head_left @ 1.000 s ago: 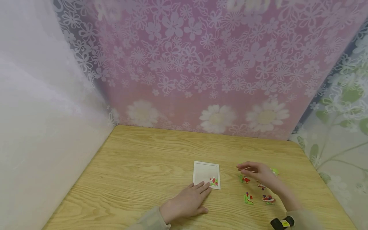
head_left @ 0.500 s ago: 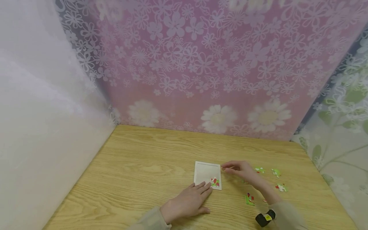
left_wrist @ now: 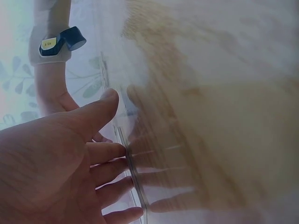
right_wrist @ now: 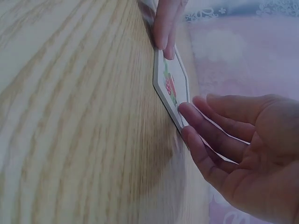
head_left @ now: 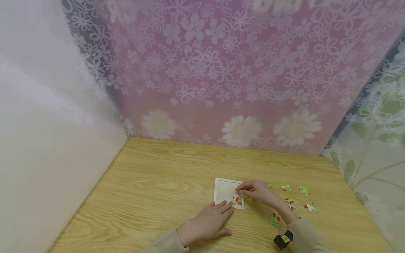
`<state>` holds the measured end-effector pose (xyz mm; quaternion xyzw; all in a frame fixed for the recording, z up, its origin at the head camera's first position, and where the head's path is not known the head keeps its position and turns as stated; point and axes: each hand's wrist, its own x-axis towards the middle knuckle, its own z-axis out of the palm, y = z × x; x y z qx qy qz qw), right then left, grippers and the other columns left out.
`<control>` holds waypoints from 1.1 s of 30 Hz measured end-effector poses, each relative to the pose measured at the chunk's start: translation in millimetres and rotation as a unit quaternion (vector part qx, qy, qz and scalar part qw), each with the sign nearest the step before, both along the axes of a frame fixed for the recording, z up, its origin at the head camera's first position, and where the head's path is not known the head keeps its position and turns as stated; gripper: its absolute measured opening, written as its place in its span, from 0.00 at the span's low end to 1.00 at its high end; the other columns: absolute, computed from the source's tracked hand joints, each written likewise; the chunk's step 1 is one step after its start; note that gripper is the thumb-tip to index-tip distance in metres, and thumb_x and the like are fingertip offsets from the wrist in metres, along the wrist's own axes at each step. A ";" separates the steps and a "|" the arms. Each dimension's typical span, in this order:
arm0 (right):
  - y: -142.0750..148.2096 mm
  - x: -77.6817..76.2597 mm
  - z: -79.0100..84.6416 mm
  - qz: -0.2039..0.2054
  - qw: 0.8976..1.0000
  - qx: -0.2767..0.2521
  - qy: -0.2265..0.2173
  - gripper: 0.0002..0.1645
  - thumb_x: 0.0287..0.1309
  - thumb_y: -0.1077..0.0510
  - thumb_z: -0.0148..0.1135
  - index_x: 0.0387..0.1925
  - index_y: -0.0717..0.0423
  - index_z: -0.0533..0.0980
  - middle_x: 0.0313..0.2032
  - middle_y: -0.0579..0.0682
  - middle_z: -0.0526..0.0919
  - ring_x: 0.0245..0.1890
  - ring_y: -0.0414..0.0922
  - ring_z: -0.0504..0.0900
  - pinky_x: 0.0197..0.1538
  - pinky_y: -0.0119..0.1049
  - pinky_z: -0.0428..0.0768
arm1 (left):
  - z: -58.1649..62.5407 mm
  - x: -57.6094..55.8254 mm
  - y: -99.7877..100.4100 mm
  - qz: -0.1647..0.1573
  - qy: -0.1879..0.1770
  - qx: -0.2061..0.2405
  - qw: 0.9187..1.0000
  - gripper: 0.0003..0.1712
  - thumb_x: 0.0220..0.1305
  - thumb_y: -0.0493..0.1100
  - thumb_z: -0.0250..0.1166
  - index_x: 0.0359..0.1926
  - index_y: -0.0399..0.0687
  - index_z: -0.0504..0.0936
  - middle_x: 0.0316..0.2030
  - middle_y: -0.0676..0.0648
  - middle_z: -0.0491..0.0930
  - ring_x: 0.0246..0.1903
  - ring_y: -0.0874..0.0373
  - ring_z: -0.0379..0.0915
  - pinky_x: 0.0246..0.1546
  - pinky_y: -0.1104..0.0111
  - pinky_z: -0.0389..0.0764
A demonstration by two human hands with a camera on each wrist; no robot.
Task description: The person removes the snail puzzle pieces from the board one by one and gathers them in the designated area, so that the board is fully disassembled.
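A white puzzle frame (head_left: 216, 189) lies flat on the table, with red and green jigsaw pieces (head_left: 237, 201) in its lower right corner. My left hand (head_left: 205, 219) rests palm down, its nearly straight fingertips on the frame's near edge. At the frame's right edge is my right hand (head_left: 261, 192), thumb and fingers loosely bent. The right wrist view has the fingertips of this right hand (right_wrist: 247, 135) at the frame's edge; no piece shows between them. Loose green and red jigsaw pieces (head_left: 275, 220) lie under and around the right forearm, which hides some.
More loose jigsaw pieces (head_left: 304, 190) lie in rough rows on the right of the wooden table (head_left: 152, 182). A white wall (head_left: 57, 140) stands to the left, and a pink flowered curtain (head_left: 196, 116) hangs along the back.
My right hand has travelled left from above the loose jigsaw pieces to the frame's right edge, uncovering a few of them. The left hand stays on the frame.
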<state>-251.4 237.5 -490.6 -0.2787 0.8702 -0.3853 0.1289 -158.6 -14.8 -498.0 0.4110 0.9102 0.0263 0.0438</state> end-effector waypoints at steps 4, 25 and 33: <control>-2.4 -0.9 -3.5 0.009 1.000 0.011 0.016 0.12 0.69 0.56 0.63 0.46 0.58 0.86 0.44 0.52 0.89 0.40 0.37 0.83 0.40 0.31 0.80 | 0.5 -0.2 0.3 -0.002 0.008 -0.002 1.000 0.43 0.70 0.68 0.55 0.75 0.48 0.66 0.76 0.49 0.61 0.74 0.54 0.59 0.66 0.55 0.72; -10.4 6.1 -2.0 -0.012 1.000 -0.003 -0.016 0.16 0.58 0.62 0.73 0.49 0.59 0.84 0.41 0.52 0.88 0.37 0.43 0.83 0.40 0.31 0.81 | -0.2 1.3 1.6 0.000 0.035 -0.010 0.999 0.42 0.69 0.69 0.56 0.74 0.49 0.69 0.74 0.50 0.64 0.72 0.56 0.61 0.64 0.57 0.74; -9.5 5.1 -4.3 -0.005 0.999 -0.019 -0.026 0.16 0.59 0.67 0.70 0.49 0.60 0.84 0.43 0.56 0.88 0.35 0.43 0.85 0.39 0.32 0.82 | -0.5 0.0 1.6 0.000 0.028 -0.002 1.000 0.41 0.69 0.68 0.57 0.73 0.49 0.69 0.74 0.50 0.64 0.72 0.55 0.62 0.64 0.57 0.73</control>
